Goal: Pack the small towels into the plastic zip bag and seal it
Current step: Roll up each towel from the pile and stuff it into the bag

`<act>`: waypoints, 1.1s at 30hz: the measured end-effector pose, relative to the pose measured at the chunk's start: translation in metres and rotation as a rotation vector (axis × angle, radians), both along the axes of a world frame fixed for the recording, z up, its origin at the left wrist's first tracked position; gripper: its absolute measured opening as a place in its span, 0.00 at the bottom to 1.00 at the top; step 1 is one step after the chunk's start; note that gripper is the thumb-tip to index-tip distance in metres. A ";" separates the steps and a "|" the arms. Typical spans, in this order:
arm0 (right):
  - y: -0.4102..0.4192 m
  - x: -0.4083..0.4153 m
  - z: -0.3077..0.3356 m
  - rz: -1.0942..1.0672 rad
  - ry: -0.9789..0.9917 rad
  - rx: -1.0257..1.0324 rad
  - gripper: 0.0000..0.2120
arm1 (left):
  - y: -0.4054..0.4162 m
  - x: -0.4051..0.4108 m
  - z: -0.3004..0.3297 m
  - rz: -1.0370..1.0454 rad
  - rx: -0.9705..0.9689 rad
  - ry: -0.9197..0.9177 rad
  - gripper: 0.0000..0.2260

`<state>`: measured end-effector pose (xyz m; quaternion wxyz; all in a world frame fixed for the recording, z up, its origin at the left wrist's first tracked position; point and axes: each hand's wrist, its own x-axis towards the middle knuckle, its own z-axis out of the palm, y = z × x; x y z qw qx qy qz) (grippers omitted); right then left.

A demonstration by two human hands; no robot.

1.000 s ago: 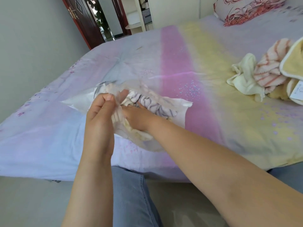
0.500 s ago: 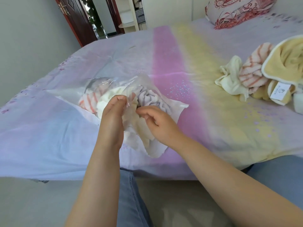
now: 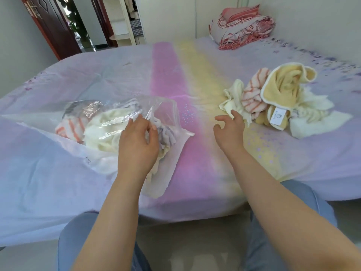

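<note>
A clear plastic zip bag [image 3: 97, 114] lies on the bed at the left, its mouth open toward the right. Inside it are an orange-striped towel [image 3: 71, 128], a cream towel [image 3: 105, 133] and a purple-striped one [image 3: 166, 133]. My left hand [image 3: 136, 141] pinches the bag's upper edge and holds the mouth up. My right hand [image 3: 230, 130] hovers empty with spread fingers, just left of a loose pile of towels: a cream towel [image 3: 233, 100], an orange-striped towel [image 3: 254, 92], a yellow towel [image 3: 283, 89] and a white one [image 3: 316, 118].
The bed [image 3: 195, 173] has a lilac sheet with pink and yellow bands. A red-patterned pillow and folded blanket [image 3: 242, 30] lie at the far end. My knees in blue trousers [image 3: 78, 241] meet the bed's front edge. A dark red door [image 3: 50, 26] stands open at the back left.
My right hand left the bag's mouth and moved right toward the towel pile. My left hand kept hold of the bag's edge. The view rose and shifted right.
</note>
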<state>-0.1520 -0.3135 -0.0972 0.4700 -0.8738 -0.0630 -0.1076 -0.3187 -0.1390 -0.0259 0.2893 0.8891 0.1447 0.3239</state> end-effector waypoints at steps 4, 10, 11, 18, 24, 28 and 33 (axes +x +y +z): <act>-0.039 0.036 0.024 -0.197 -0.105 -0.165 0.15 | -0.013 0.016 -0.002 -0.019 -0.130 -0.080 0.08; -0.085 0.090 0.047 -0.198 0.224 -0.235 0.12 | -0.020 0.026 0.001 -0.038 -0.141 -0.112 0.11; -0.087 0.090 0.045 -0.181 0.234 -0.262 0.13 | -0.019 0.027 0.001 -0.039 -0.147 -0.111 0.11; -0.028 0.016 0.043 0.012 -0.088 -0.288 0.18 | -0.016 0.026 -0.002 -0.036 -0.179 -0.107 0.11; 0.022 -0.063 0.027 0.346 -0.128 -0.382 0.26 | -0.006 0.020 -0.003 -0.035 -0.220 -0.085 0.10; 0.014 -0.064 0.012 0.254 -0.237 -0.381 0.18 | -0.002 0.017 -0.006 -0.027 -0.225 -0.088 0.11; -0.022 -0.024 -0.007 -0.157 -0.199 -0.568 0.28 | -0.001 0.015 -0.006 -0.035 -0.222 -0.105 0.12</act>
